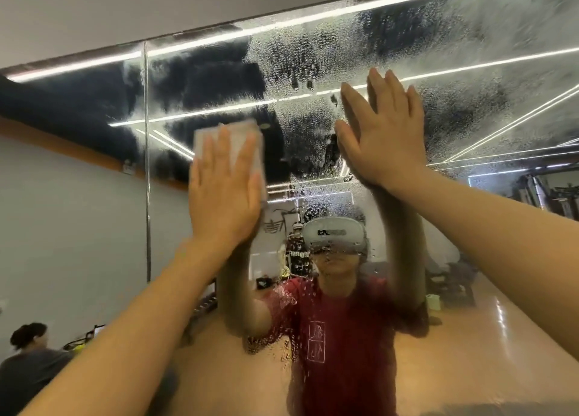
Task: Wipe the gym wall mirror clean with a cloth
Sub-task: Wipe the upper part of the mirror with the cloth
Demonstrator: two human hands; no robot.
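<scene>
The wall mirror (470, 71) fills the view, its upper half covered in spray droplets and foamy streaks, with darker wiped patches at the upper left. My left hand (224, 193) presses a folded grey cloth (247, 133) flat against the glass, fingers straight and pointing up. To its right, my right hand (382, 137) rests flat on the wet mirror with fingers spread, holding nothing. Drops run down the glass over my reflection below.
A vertical seam (146, 165) joins two mirror panels left of the cloth. The mirror's top edge meets a white wall (94, 8). Reflected are a seated person (28, 353) at lower left, gym equipment (551, 196) at right and a wooden floor.
</scene>
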